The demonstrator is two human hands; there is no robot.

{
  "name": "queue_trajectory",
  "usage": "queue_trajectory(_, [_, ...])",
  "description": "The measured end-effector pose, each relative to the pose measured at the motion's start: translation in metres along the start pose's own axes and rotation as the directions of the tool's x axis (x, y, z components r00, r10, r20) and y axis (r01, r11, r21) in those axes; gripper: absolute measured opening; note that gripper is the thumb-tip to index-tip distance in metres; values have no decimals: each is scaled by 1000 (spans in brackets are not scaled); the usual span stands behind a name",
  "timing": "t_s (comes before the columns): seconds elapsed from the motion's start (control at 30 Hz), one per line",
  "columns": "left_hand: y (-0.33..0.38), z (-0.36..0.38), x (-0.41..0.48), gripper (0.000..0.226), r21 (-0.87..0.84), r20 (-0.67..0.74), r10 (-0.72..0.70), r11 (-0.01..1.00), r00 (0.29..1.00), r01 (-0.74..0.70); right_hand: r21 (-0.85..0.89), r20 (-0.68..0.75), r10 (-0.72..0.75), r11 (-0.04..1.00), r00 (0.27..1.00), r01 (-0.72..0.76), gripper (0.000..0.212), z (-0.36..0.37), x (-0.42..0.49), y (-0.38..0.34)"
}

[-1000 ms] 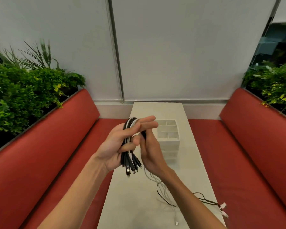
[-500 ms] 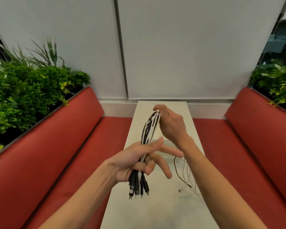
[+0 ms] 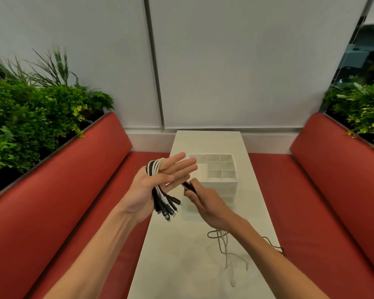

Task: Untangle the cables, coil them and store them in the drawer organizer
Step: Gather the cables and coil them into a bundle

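Pinching cable (image 3: pixel 187 186), right hand (image 3: pixel 208 205); left hand (image 3: pixel 148 187) holds bundle (image 3: pixel 162 202).

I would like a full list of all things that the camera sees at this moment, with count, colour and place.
cable bundle: one, black and white, looped over left hand
black strand: one, black, pinched by right hand
loose cables: several, white and black, on table
drawer organizer: one, white, on table
table: one, white, centre
benches: two, red, both sides
plants: two groups, green, behind benches
left hand: one, thumb holds bundle, fingers straight
right hand: one, pinches strand
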State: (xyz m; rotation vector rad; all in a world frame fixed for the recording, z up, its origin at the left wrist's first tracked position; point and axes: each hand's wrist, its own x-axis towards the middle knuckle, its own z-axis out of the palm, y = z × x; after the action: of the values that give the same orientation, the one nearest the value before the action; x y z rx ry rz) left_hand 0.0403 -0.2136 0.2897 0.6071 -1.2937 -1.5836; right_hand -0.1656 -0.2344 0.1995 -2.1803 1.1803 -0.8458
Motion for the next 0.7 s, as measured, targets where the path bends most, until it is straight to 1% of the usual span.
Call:
queue_trajectory(0.13, [-12, -9, 1, 61, -63, -97, 61, 996, 993, -67, 84, 68, 65, 994, 996, -71, 40, -5, -5, -9])
queue_trajectory(0.2, [-15, -16, 3, 60, -96, -186, 105, 988, 977, -124, 104, 101, 92, 989, 991, -102, 40, -6, -7, -9])
queue_trajectory(0.27, [-13, -26, 5, 59, -110, -273, 136, 979, 953, -171, 114, 116, 127, 984, 985, -140, 32, -7, -11, -3])
queue_trajectory(0.3, [-12, -31, 5, 59, -84, -304, 155, 979, 940, -188, 109, 116, 140, 982, 983, -153, 31, -8, -14, 0])
queue_trajectory(0.37, [-11, -42, 3, 62, 28, -322, 183, 982, 929, -184, 55, 99, 132, 989, 986, -138, 37, -13, -19, 3])
queue_trajectory(0.43, [-14, -47, 0, 66, 182, -269, 189, 973, 944, -143, -37, 82, 140, 990, 987, -137, 43, -20, -20, 1])
queue_trajectory(0.5, [-20, -48, -2, 74, 389, -178, 180, 916, 968, -99, -136, 104, 159, 980, 982, -144, 48, -27, -16, -5])
queue_trajectory(0.57, [-21, -48, -2, 79, 528, -92, 133, 847, 987, -64, -204, 169, 156, 971, 973, -121, 50, -34, -14, -16])
queue_trajectory(0.6, [-20, -47, -1, 74, 602, -31, 111, 796, 993, -70, -236, 209, 151, 967, 966, -100, 51, -38, -13, -22])
queue_trajectory(0.63, [-19, -44, -1, 68, 690, 35, 90, 718, 995, -89, -257, 251, 145, 963, 957, -79, 52, -43, -13, -29])
queue_trajectory(0.7, [-16, -37, 0, 67, 840, 159, 0, 526, 987, -135, -259, 321, 130, 965, 938, -45, 54, -54, -10, -44])
